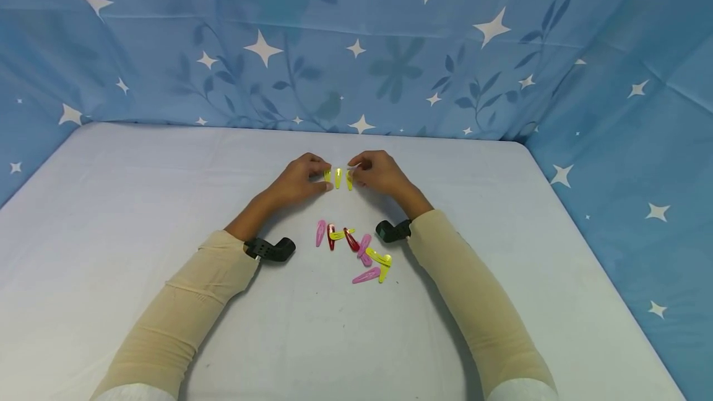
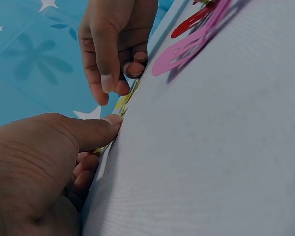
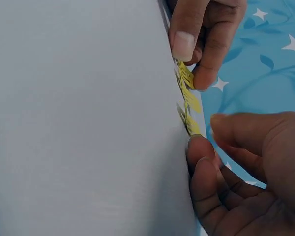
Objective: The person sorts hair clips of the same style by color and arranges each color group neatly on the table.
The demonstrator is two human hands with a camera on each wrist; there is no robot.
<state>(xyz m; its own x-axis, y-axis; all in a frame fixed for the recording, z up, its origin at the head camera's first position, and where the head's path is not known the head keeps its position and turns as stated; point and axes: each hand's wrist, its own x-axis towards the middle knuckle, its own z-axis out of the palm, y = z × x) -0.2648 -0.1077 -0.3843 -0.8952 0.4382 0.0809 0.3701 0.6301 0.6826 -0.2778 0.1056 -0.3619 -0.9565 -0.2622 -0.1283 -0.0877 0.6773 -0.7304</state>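
Note:
Three yellow snap hair clips stand side by side in a row on the white table. My left hand (image 1: 301,179) pinches the left hair clip (image 1: 327,176) between thumb and finger. The middle hair clip (image 1: 338,178) lies in the gap between both hands. At the right end, my right hand (image 1: 380,173) has its fingertips at the edge of the right hair clip (image 1: 349,180). In the right wrist view its thumb (image 3: 236,130) is lifted apart from the fingers and pinches nothing.
Nearer the body lies a loose group of hair clips: a pink clip (image 1: 320,232), a red clip (image 1: 351,240), a yellow clip (image 1: 379,257) and several others, some overlapping. The white table (image 1: 167,203) ends at a blue patterned curtain (image 1: 356,79) behind and to the right.

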